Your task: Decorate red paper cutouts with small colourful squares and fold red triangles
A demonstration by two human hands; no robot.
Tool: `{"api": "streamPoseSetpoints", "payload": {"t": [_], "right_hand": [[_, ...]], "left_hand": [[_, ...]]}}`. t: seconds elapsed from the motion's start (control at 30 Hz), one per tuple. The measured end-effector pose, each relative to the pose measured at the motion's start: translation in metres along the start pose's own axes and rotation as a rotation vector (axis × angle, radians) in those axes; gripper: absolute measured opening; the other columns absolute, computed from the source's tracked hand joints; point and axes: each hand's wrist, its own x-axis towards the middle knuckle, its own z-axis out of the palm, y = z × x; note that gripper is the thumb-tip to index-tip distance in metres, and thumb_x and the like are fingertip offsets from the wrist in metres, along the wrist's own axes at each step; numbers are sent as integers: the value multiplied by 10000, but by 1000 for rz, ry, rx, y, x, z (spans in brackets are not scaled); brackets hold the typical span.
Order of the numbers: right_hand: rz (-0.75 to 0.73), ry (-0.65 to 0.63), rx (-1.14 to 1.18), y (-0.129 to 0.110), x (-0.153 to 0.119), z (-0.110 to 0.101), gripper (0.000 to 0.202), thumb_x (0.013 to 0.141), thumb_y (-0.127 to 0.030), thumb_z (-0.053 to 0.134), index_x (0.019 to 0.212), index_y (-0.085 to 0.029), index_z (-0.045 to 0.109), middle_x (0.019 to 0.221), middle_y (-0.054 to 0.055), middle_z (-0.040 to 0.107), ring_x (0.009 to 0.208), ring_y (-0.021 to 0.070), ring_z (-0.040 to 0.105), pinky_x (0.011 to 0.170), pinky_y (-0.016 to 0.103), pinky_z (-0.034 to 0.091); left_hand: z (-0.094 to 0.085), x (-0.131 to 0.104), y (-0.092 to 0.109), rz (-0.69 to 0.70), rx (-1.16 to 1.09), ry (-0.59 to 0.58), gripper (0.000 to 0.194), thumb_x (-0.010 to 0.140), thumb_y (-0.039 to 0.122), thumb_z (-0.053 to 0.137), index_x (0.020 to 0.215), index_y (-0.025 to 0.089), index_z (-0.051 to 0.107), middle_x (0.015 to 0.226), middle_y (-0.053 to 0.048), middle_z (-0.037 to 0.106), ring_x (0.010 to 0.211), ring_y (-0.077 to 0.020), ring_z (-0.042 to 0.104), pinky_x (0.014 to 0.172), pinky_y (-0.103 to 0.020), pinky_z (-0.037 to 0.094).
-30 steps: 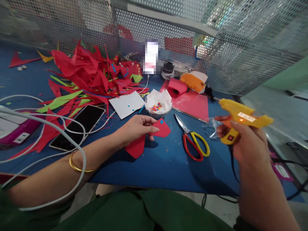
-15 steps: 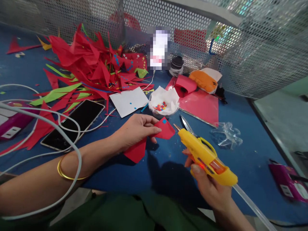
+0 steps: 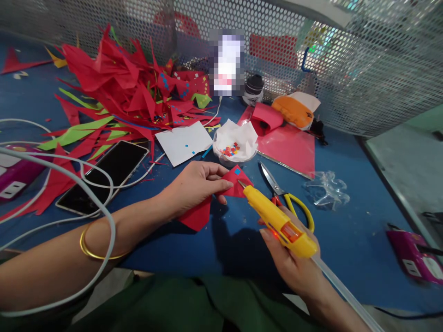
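Red paper (image 3: 245,177) with a blue square (image 3: 237,171) is pinched in your left hand (image 3: 197,184), above the blue table (image 3: 367,212). Your right hand (image 3: 294,258) grips the yellow glue gun (image 3: 277,216), its tip now over the paper, not beside it. More of the scissors (image 3: 272,177) (yellow and red handles) shows. Red scraps (image 3: 121,87) lie heaped at far left; metal mesh (image 3: 363,74) stands behind.

The glue gun (image 3: 278,221) has its grip hidden in the right hand (image 3: 294,265); the screen (image 3: 227,64) is blurred.
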Motion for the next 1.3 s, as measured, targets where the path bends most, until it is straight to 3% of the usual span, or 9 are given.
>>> {"api": "streamPoseSetpoints", "payload": {"t": [0.77,1.3], "right_hand": [[10,18,-96,1,-1,2,42,922,-263,593,917,-222,587,834,37,673,728,170,677,545,262,494],[12,16,-105,1,0,2,57,918,-264,594,878,-234,567,778,23,656,636,161,646,489,259,443]], "left_hand": [[-1,1,-1,13,36,-27,39,818,171,666,842,150,687,690,-1,709,554,-95,662,572,-191,494],[0,-1,-1,0,15,-33,56,816,170,681,867,155,699,695,7,715,552,-91,660,594,-197,500]]}}
